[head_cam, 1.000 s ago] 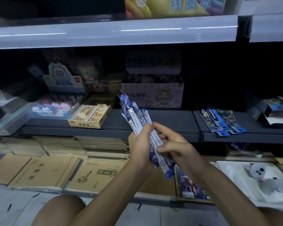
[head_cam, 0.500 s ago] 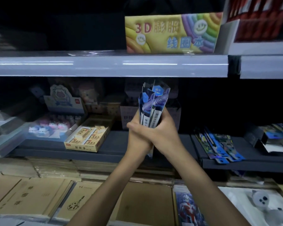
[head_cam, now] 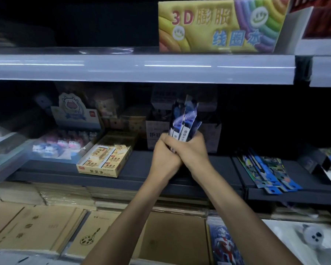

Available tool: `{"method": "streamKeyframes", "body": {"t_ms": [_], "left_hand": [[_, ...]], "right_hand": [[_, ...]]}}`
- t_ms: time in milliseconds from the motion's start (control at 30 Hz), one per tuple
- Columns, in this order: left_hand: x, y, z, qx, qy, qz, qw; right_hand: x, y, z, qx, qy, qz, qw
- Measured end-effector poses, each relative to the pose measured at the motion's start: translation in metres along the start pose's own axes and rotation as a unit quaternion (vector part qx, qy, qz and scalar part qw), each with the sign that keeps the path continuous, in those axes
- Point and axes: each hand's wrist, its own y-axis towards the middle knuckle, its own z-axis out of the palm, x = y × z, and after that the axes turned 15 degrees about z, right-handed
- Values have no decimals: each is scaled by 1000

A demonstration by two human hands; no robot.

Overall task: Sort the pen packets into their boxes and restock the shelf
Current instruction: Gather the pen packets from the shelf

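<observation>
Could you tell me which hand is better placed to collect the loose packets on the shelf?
Probably the right hand: it is nearer those loose packets, while the left hand can hold the bundle.

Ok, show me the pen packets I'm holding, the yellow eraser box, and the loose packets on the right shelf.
held pen packets (head_cam: 183, 119): head view, printed upper part.
yellow eraser box (head_cam: 97, 170): head view, on its front wall.
loose packets (head_cam: 269, 171): head view, middle of the fanned pile.
</observation>
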Motion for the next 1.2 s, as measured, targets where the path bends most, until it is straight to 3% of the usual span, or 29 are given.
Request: {"method": "streamKeyframes", "body": {"t_ms": [100, 233, 400, 500, 667, 800, 1033, 1200], "left_hand": [[1, 2, -4, -2, 28, 20, 999], [13, -7, -4, 38, 84, 2, 996], [11, -2, -7, 27, 95, 14, 995], [16, -9, -7, 70, 120, -13, 990], [15, -8, -6, 40, 104, -6, 994], [17, -12, -5, 90, 154, -28, 984], [23, -15, -3, 78, 164, -48, 982], [12, -11, -1, 23, 85, -1, 996]], "right_hand": [[2, 5, 2, -17, -12, -11, 1000], [-15, 8, 7, -34, -45, 48, 997], [-12, 8, 4, -36, -24, 7, 999], [-25, 5, 10, -46, -30, 47, 997], [-21, 5, 10, -56, -41, 19, 997], [-30, 1, 9, -65, -48, 55, 995], [-33, -1, 12, -69, -52, 47, 995], [-20, -1, 10, -51, -9, -10, 999]]}}
